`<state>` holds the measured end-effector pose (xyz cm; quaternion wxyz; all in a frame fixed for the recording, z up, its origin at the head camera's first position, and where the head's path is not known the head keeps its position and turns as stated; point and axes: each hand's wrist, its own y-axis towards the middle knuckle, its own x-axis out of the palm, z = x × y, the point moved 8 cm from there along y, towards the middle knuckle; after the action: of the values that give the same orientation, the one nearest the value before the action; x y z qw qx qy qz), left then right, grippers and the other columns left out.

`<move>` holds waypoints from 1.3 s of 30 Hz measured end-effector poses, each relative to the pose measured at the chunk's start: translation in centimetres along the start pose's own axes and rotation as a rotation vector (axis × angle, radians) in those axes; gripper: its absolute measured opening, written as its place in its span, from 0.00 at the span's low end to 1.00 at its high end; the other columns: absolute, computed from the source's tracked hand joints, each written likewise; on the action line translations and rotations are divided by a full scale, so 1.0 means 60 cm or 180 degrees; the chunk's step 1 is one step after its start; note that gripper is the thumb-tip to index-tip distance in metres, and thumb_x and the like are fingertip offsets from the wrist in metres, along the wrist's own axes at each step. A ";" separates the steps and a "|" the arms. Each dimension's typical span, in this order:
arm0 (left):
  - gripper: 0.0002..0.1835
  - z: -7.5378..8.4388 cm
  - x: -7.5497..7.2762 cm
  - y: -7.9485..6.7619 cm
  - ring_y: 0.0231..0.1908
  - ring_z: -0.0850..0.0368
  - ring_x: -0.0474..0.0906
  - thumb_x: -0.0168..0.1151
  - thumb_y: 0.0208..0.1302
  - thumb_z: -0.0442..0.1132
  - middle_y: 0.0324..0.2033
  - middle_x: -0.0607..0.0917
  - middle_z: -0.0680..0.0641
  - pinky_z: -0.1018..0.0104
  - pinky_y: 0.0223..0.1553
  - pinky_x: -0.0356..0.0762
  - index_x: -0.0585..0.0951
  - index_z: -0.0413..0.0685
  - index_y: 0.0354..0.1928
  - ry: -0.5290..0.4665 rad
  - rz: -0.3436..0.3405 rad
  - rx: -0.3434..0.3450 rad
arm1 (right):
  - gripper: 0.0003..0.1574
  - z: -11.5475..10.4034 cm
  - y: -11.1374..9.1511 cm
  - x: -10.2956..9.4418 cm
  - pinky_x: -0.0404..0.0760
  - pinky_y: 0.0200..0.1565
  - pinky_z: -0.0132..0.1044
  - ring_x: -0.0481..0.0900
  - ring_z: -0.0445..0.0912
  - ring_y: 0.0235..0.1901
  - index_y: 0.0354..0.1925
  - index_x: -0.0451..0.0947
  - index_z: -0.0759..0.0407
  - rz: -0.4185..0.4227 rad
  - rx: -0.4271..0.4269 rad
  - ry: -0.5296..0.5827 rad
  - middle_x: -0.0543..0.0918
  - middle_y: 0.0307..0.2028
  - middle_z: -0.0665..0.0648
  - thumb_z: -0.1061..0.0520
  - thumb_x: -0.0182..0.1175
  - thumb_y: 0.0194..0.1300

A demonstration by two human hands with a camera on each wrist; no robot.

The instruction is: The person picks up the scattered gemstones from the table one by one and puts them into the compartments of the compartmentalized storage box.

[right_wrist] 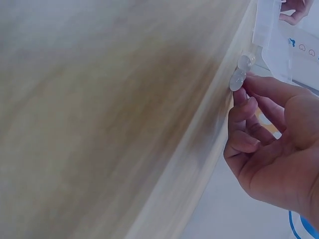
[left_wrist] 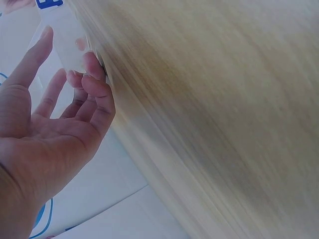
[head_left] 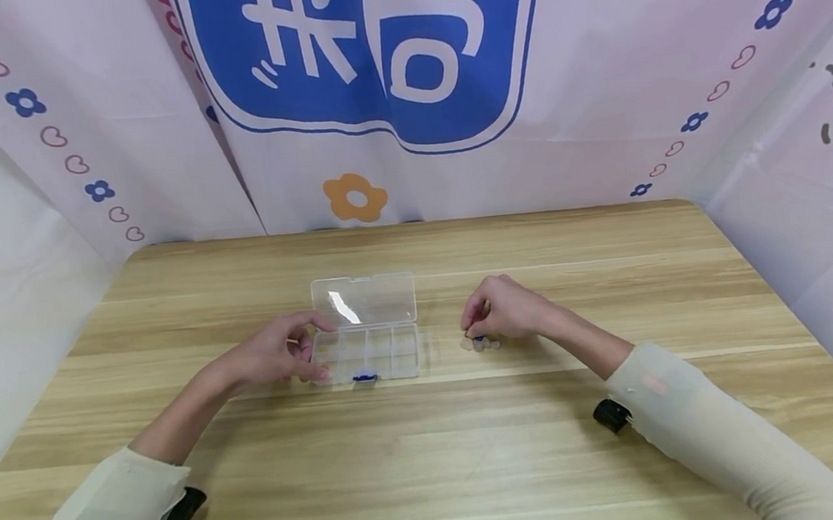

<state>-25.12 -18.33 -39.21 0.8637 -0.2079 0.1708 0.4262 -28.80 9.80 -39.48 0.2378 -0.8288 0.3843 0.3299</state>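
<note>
A clear plastic compartment box (head_left: 392, 353) stands on the table with its lid (head_left: 382, 297) raised at the back and a blue latch (head_left: 365, 377) at its front edge. My left hand (head_left: 278, 353) holds the box at its left end, thumb by the front corner and index finger near the hinge side. To the right of the box, my right hand (head_left: 507, 308) reaches down, thumb and fingers pinched at a small cluster of clear rounded pieces (head_left: 486, 344). One glassy piece (right_wrist: 238, 79) sits right at those fingertips. A dark blue bit shows beneath the fingers.
The wood-grain table (head_left: 421, 469) spreads out around the box. Behind it hangs a white cloth (head_left: 565, 162) with a blue panel and printed flowers. Black clip-like devices are fixed at both sleeves (head_left: 119, 498).
</note>
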 end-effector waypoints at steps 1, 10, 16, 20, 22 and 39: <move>0.33 0.000 0.000 0.000 0.23 0.62 0.66 0.76 0.56 0.27 0.26 0.72 0.47 0.71 0.22 0.67 0.72 0.30 0.63 -0.0003 -0.0003 0.0000 | 0.01 0.000 0.000 0.001 0.83 0.40 0.34 0.84 0.40 0.34 0.34 0.89 0.64 -0.0006 -0.0016 0.0006 0.89 0.33 0.52 0.65 0.72 0.64; 0.33 0.000 0.001 -0.001 0.23 0.61 0.65 0.76 0.56 0.28 0.26 0.72 0.48 0.70 0.22 0.67 0.72 0.31 0.63 -0.0022 0.0002 -0.0023 | 0.05 -0.002 -0.002 0.005 0.84 0.41 0.35 0.83 0.42 0.34 0.32 0.87 0.61 -0.0079 -0.0151 0.0050 0.88 0.32 0.52 0.67 0.70 0.65; 0.33 0.001 0.000 -0.002 0.23 0.61 0.65 0.76 0.57 0.28 0.26 0.72 0.47 0.70 0.22 0.67 0.72 0.31 0.63 -0.0029 -0.0005 0.0004 | 0.05 -0.001 -0.001 0.000 0.85 0.42 0.35 0.84 0.43 0.36 0.32 0.85 0.61 -0.0038 -0.0105 0.0143 0.88 0.35 0.54 0.67 0.69 0.65; 0.33 0.001 -0.001 -0.002 0.23 0.61 0.65 0.76 0.57 0.28 0.26 0.72 0.47 0.70 0.22 0.67 0.72 0.31 0.63 -0.0010 -0.0001 0.0036 | 0.04 -0.003 -0.002 -0.006 0.84 0.40 0.35 0.84 0.45 0.37 0.33 0.85 0.60 0.0026 -0.0032 0.0186 0.88 0.36 0.54 0.66 0.69 0.65; 0.33 0.002 -0.001 -0.002 0.23 0.61 0.65 0.76 0.57 0.28 0.26 0.72 0.47 0.70 0.22 0.67 0.72 0.31 0.63 -0.0003 0.0001 0.0046 | 0.04 -0.005 -0.002 -0.009 0.83 0.38 0.34 0.84 0.45 0.36 0.32 0.85 0.60 0.0049 -0.0040 0.0188 0.88 0.35 0.54 0.66 0.69 0.65; 0.33 0.002 0.000 0.000 0.24 0.61 0.65 0.76 0.57 0.28 0.26 0.72 0.47 0.70 0.22 0.67 0.72 0.31 0.63 0.0030 0.0004 0.0069 | 0.06 -0.018 0.008 -0.009 0.83 0.42 0.37 0.81 0.44 0.36 0.38 0.88 0.63 0.0157 -0.0257 0.0244 0.87 0.34 0.54 0.67 0.64 0.68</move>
<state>-25.12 -18.29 -39.12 0.8648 -0.2005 0.1795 0.4239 -29.05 9.07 -38.40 0.1810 -0.8400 0.3999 0.3190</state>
